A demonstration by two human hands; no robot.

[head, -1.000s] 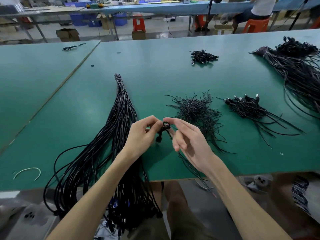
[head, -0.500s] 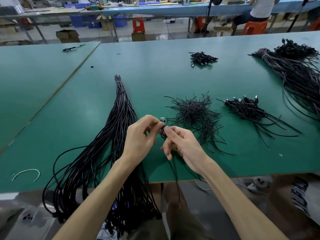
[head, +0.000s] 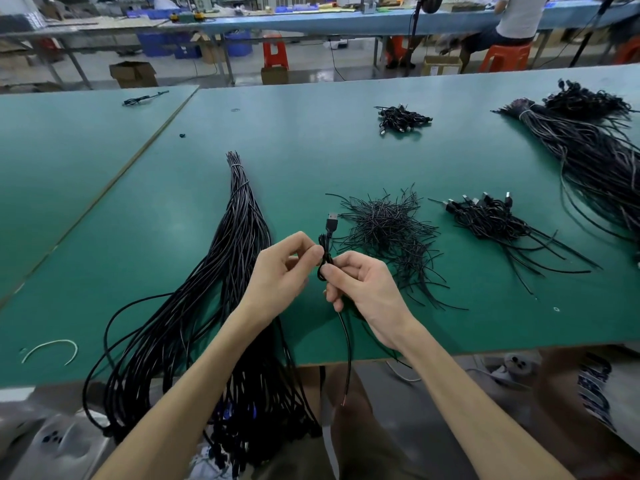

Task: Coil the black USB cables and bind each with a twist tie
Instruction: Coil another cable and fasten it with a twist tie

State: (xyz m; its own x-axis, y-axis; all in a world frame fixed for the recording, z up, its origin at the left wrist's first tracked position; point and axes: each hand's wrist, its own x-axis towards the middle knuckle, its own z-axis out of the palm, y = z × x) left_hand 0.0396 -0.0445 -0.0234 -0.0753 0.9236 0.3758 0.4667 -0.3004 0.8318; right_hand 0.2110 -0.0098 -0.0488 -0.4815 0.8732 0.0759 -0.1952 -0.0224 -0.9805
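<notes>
From my remote seat I see both hands raised just above the near edge of the green table (head: 311,147), close together. The USB cable (head: 347,344) runs between them. The left hand (head: 280,271) pinches it between thumb and forefinger, the other fingers curled in. The right hand (head: 363,289) has its fingers curled round the cable just below that pinch, where a small loop shows. The plug (head: 331,221) stands upright above the left fingertips. The loose tail drops from the right hand past the table edge toward my lap.

To the left of the hands the long bundle of black cables (head: 239,237) lies on the table and spills over its near edge. Just beyond the right hand lies the pile of twist ties (head: 384,226). To the right of that is a heap of bound cables (head: 491,220), well apart from the hands.
</notes>
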